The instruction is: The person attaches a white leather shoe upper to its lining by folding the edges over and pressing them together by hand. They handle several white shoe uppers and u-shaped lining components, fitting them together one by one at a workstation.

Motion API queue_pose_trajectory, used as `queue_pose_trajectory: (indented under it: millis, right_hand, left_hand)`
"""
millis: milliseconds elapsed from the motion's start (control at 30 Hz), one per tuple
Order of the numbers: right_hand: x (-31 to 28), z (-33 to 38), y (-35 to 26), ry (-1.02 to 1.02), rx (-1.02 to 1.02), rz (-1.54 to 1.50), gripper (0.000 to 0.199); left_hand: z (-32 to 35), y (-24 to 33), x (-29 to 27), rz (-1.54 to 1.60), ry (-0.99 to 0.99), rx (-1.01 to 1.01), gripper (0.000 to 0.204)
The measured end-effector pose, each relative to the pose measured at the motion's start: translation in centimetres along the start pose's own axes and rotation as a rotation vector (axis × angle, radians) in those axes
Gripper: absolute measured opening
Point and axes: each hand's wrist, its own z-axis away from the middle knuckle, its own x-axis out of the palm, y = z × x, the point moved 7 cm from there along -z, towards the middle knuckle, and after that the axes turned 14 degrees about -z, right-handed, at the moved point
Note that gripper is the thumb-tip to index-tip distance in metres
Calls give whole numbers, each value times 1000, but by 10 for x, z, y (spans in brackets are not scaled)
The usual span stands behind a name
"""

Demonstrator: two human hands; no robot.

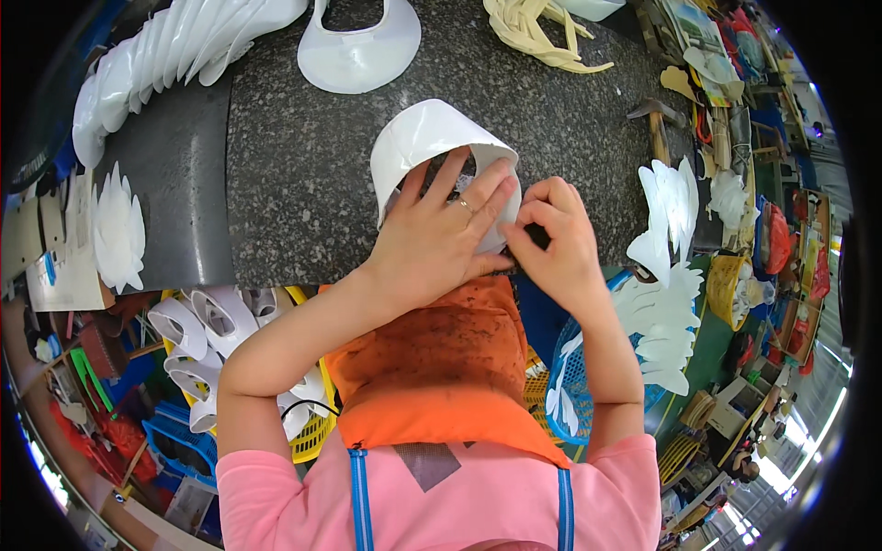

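Note:
A glossy white shoe upper (424, 129), curved into a band, stands on the dark speckled worktop (303, 184) in front of me. My left hand (441, 216), a ring on one finger, reaches over its near opening with the fingers inside and the thumb along the lower edge, holding it. At the upper's right edge, my right hand (556, 234) is closed in a pinch, thumb and forefinger against the rim. Whatever else lies between those fingertips is too small to make out. Another white upper (360, 60) lies flat beyond, its opening facing away.
A row of nested white uppers (175, 55) lies at the far left. Cream strips (542, 32) are heaped at the back, and a hammer (658, 129) lies at the right. White pieces (675, 211) stack on the right edge. Below the worktop are a yellow basket (317, 441) and a blue basket (562, 358).

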Motion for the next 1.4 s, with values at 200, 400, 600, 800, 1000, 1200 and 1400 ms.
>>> queue_pose_trajectory:
  millis: [200, 400, 600, 800, 1000, 1200, 1400]
  right_hand:
    - [-8, 0, 8, -22, 2, -95, 10]
    - [11, 9, -22, -36, -292, 58, 24]
    - [10, 11, -12, 163, -61, -265, 32]
    - [18, 18, -10, 179, 47, -467, 38]
    - [23, 24, -27, 193, -106, -123, 40]
    - [37, 7, -35, 354, -98, 17, 28]
    - [5, -28, -8, 277, -180, 257, 7]
  left_hand:
    - [17, 1, -18, 38, -200, 59, 66]
    - [29, -11, -36, 73, -152, -16, 61]
    - [10, 11, -28, -15, 1, -123, 45]
    - [1, -6, -11, -99, 29, -273, 28]
    - [19, -57, 6, 1451, -251, -812, 18]
    - [-38, -14, -106, -351, 231, 168, 22]
    - [-66, -88, -16, 328, -871, -296, 31]
